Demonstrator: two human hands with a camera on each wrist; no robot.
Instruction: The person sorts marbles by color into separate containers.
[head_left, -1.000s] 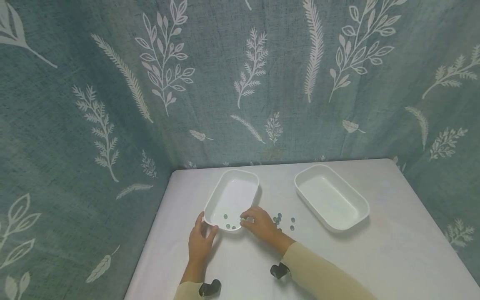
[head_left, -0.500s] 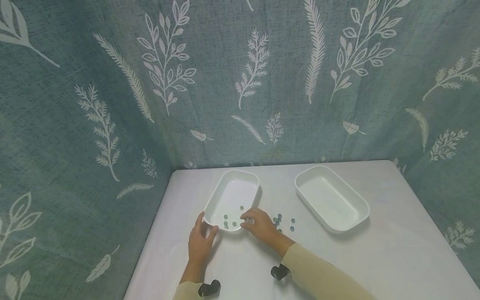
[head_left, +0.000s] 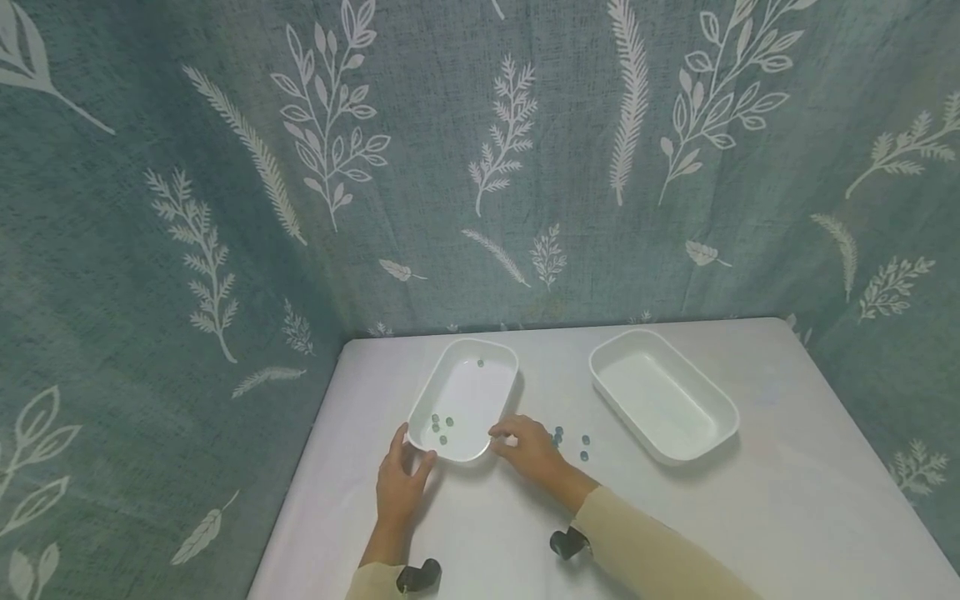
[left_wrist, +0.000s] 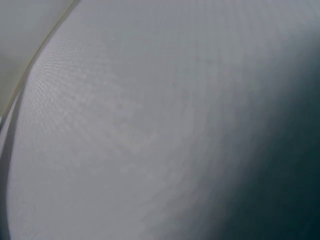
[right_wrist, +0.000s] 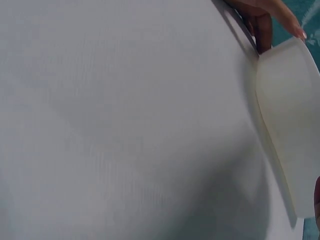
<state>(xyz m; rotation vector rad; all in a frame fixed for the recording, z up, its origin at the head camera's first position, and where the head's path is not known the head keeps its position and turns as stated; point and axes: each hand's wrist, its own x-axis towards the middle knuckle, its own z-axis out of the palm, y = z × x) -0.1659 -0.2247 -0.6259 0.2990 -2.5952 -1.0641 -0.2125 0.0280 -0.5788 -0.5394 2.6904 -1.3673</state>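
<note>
A white rectangular tray (head_left: 474, 400) stands on the left part of the table. Several small green marbles (head_left: 449, 422) lie in it, mostly toward its near left, with one at the far end. My left hand (head_left: 401, 485) grips the near left corner, thumb and fingers spread round it. At the near right corner, my right hand (head_left: 528, 448) pinches the rim between thumb and fingers. In the right wrist view the tray's outer wall (right_wrist: 287, 115) shows, with the left hand (right_wrist: 257, 17) at its far corner.
Several bluish marbles (head_left: 585, 456) lie loose on the white table (head_left: 795, 500), right of my right hand and partly hidden by it. A second white tray (head_left: 663, 400) stands farther right. Patterned green-blue cloth (head_left: 555, 167) hangs behind and at both sides.
The marbles in the tray have rolled, most to the left and one to the far end. My right hand has shifted slightly right along the rim; the left hand stays put.
</note>
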